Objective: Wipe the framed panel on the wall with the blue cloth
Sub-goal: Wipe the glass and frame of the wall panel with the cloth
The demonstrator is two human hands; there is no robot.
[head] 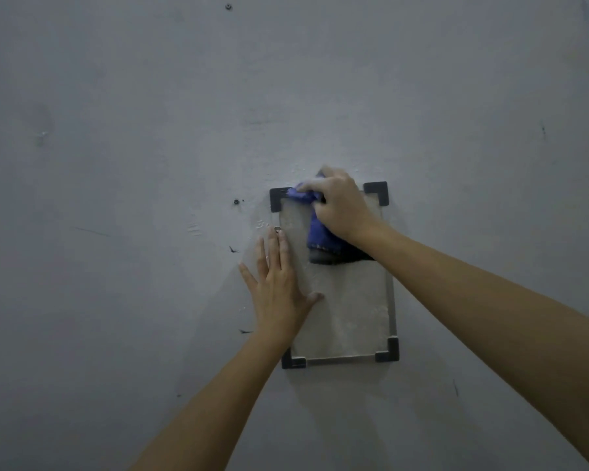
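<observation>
A small upright framed panel (351, 314) hangs on the grey wall, a pale sheet held by dark corner brackets. My right hand (340, 202) is shut on a bunched blue cloth (317, 232) and presses it against the panel's top edge, near the upper left bracket. The cloth's loose end hangs down over the panel's upper part. My left hand (279, 283) lies flat with fingers apart on the panel's left edge, partly on the wall, with a ring on one finger.
The grey wall (150, 130) fills the view. A small screw (236, 201) sits just left of the panel, and another (228, 6) is high up. Dark scuffs mark the wall left of the panel.
</observation>
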